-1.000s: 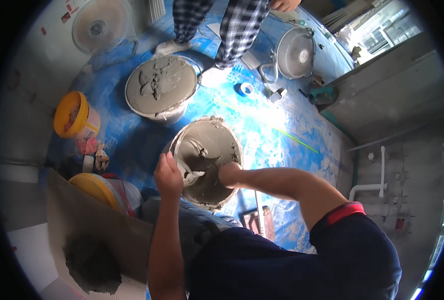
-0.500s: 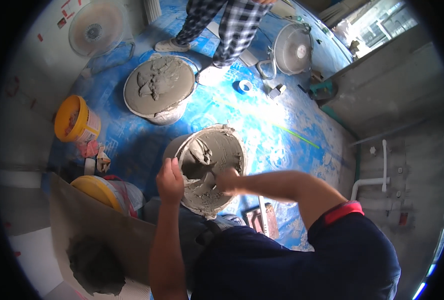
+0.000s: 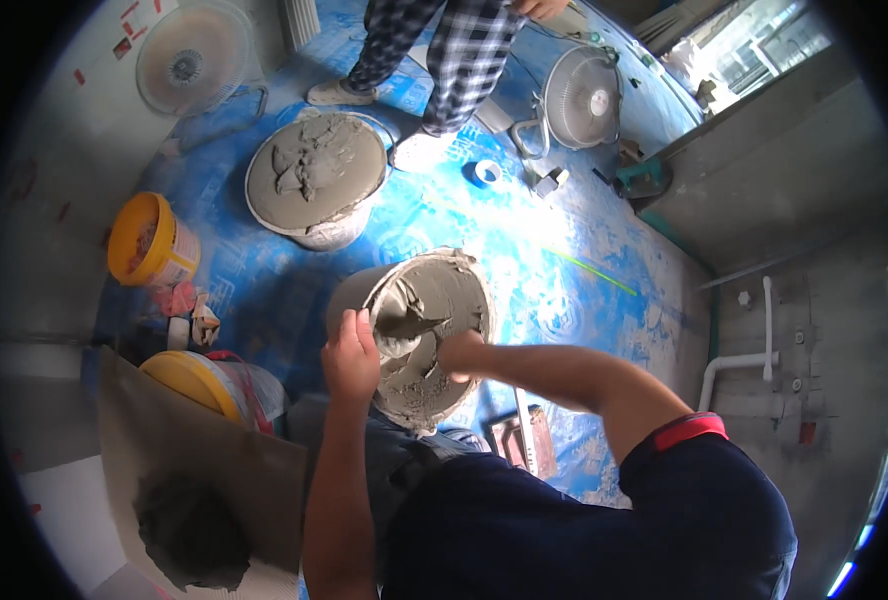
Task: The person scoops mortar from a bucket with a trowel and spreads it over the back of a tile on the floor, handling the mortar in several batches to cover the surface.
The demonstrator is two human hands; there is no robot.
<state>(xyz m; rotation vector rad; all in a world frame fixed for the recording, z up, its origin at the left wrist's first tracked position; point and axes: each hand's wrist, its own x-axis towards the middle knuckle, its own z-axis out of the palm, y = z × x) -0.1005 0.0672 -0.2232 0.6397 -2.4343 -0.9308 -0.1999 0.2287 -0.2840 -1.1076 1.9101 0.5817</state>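
Mortar [image 3: 419, 375] half filled the bucket [image 3: 444, 300] I tilted; my left hand [image 3: 349, 350] clenched its rim, my right hand [image 3: 461, 352] gripped the trowel [image 3: 409, 325], scraping unfinished.

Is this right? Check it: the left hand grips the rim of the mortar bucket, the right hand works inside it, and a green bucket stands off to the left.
One slip: the head view shows that bucket is orange. The left hand does grip the mortar bucket rim, and the right hand is inside.

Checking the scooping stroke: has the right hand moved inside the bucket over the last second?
Cannot tell: the right hand stays low in the mortar bucket; the camera shifted.
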